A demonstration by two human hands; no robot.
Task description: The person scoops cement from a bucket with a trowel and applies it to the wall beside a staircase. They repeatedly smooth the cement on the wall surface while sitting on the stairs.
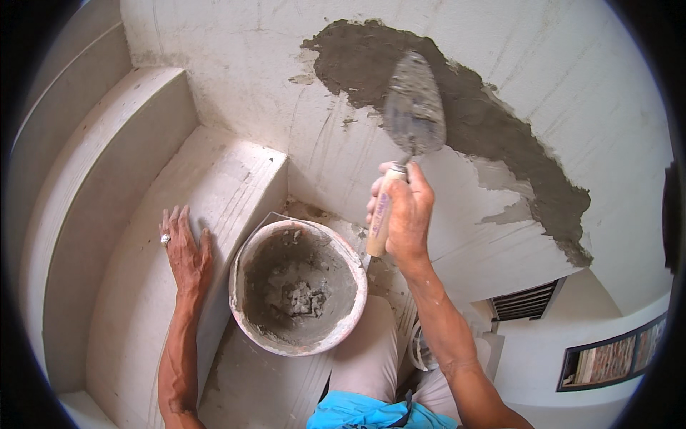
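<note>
My right hand is closed round the wooden handle of a trowel, whose mortar-smeared blade points up in front of the wall. Behind the blade, a long band of wet grey mortar runs across the pale wall from upper middle down to the right. Whether the blade touches the mortar I cannot tell. My left hand lies flat on a step, fingers stretched, a ring on one finger. Between my arms stands a round bucket with a wire handle; some mortar lies at its bottom.
Pale curved steps rise on the left. The wall fills the far side. Behind my right forearm is a partly hidden clear container. A dark slatted opening and a dark-framed window are at lower right.
</note>
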